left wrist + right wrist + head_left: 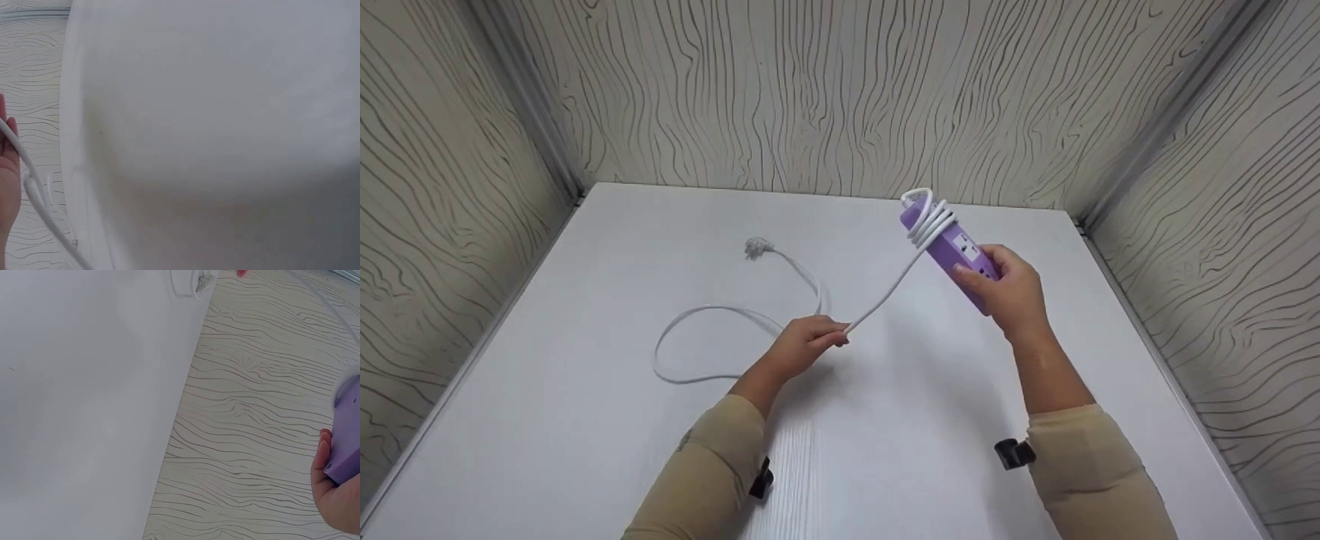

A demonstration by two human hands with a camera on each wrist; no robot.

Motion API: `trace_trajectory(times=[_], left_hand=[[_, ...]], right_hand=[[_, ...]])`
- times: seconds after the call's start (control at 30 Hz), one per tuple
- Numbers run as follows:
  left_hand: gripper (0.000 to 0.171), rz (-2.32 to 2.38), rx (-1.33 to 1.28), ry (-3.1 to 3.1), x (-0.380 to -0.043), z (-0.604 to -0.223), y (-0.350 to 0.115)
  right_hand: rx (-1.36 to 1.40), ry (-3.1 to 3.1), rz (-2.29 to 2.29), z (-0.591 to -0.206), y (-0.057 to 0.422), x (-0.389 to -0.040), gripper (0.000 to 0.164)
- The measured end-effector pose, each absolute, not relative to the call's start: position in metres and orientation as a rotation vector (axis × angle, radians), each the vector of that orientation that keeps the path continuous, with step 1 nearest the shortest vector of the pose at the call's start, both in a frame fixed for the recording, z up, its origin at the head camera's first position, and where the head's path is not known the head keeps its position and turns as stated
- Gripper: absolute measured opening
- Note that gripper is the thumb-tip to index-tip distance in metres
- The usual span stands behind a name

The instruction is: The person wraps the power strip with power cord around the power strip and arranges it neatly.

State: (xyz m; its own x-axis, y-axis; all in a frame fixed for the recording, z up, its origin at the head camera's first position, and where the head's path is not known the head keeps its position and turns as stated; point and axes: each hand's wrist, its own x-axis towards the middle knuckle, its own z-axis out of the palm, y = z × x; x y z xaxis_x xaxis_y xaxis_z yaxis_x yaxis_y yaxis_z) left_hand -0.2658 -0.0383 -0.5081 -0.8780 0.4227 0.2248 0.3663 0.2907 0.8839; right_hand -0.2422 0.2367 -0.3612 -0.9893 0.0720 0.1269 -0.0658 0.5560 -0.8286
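Observation:
A purple power strip with white sockets is held tilted above the table by my right hand, thumb on one side and fingers on the other. White cord wraps several times around its far end. From the wraps the cord runs down to my left hand, which pinches it. Beyond that hand the cord makes a loose loop on the table and ends in a clear-looking plug. In the right wrist view the strip's purple casing shows at the right edge, gripped by the fingers.
The white tabletop lies under both hands. Wood-grain panels stand behind it and on both sides, with metal posts at the corners. Each sleeved forearm carries a black clip-like mount.

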Motion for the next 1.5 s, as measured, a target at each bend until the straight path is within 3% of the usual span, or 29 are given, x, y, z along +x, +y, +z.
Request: trace_trajectory(times=[0.5,0.8,1.1,1.27,1.5], left_hand=[[0.02,1.565,0.869,2.548,-0.27,-0.507,-0.038],[0.015,1.413,1.009,2.686,-0.28,-0.504,-0.044],[0.009,1.305,0.749,2.785,-0.29,-0.494,-0.047],[0.014,1.247,0.664,2.822,-0.295,-0.48,-0.048],[0.011,1.167,0.577,2.937,-0.3,-0.457,-0.048]], right_hand=[[0.401,-2.661,1.405,-0.344,0.233,-0.225,0.05],[0.83,-2.62,1.324,-0.325,0.219,-0.206,0.044],[1.386,-2.616,1.234,-0.35,0.214,-0.217,0.044],[1.46,-2.79,1.107,-0.366,0.209,-0.225,0.042],[1.359,-3.031,0.962,-0.375,0.201,-0.225,0.042]])
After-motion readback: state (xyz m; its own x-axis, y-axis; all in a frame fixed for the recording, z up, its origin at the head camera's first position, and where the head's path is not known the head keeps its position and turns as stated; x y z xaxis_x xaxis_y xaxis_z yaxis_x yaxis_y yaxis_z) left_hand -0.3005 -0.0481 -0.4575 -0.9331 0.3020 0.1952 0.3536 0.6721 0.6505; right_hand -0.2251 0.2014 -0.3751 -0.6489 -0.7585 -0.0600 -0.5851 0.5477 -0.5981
